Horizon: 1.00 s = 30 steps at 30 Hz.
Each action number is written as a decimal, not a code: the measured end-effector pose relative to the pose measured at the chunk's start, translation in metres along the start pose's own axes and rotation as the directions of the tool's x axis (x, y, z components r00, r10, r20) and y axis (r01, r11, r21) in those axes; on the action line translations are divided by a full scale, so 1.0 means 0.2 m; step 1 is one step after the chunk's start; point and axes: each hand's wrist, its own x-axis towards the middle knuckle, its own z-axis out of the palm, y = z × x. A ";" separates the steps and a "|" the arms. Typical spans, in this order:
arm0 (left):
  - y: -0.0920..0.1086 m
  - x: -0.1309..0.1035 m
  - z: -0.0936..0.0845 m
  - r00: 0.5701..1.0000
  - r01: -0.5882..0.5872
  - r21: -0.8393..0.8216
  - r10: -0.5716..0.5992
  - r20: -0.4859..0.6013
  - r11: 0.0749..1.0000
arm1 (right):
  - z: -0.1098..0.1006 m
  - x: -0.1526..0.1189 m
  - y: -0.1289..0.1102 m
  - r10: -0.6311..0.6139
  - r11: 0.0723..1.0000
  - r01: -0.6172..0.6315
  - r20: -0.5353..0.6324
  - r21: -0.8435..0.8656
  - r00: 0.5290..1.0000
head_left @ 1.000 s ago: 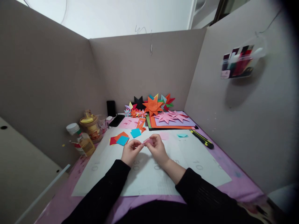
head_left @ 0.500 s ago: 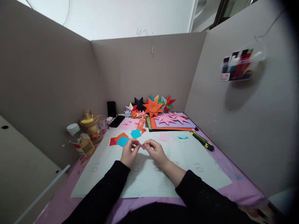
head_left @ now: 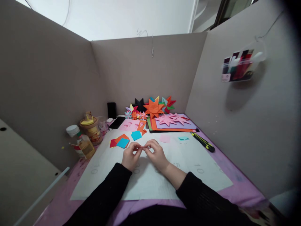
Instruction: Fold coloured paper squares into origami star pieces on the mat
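My left hand (head_left: 131, 154) and my right hand (head_left: 157, 155) meet fingertip to fingertip above the white paper sheet (head_left: 160, 185). Both are closed in a pinch on one small piece of pink paper (head_left: 142, 147). Fingers cover nearly all of it, so its folds cannot be made out. Just beyond my left hand lie blue paper squares (head_left: 123, 143), one of them overlapping orange (head_left: 122, 137) and red (head_left: 113, 143) ones. Past my right hand are a flat pink square (head_left: 165, 138) and a folded teal piece (head_left: 183, 138).
Folded paper stars (head_left: 154, 108) stand along the back partition, with pink stars (head_left: 166, 119) on stacked coloured sheets. A utility knife (head_left: 204, 142) lies at the right. Two phones (head_left: 117, 122), a bottle (head_left: 84, 145) and a yellow-lidded tub (head_left: 91, 128) are at the left.
My fingertips have drawn closer together over the pink paper, hiding more of it. My left hand has lowered slightly, uncovering more of the near blue square.
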 end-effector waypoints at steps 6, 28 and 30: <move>0.01 -0.01 -0.01 1.000 -0.002 -0.018 0.002 0.005 1.000 | -0.01 0.00 -0.02 0.003 1.000 -0.003 0.002 -0.015 1.000; 0.01 0.02 0.01 0.970 0.241 -0.293 -0.227 0.082 0.925 | 0.00 0.00 0.01 0.154 0.987 -0.158 0.087 0.037 0.984; 0.01 0.03 0.01 0.963 0.270 -0.299 -0.251 0.100 0.915 | 0.00 0.00 0.01 0.146 0.989 -0.147 0.082 0.017 0.986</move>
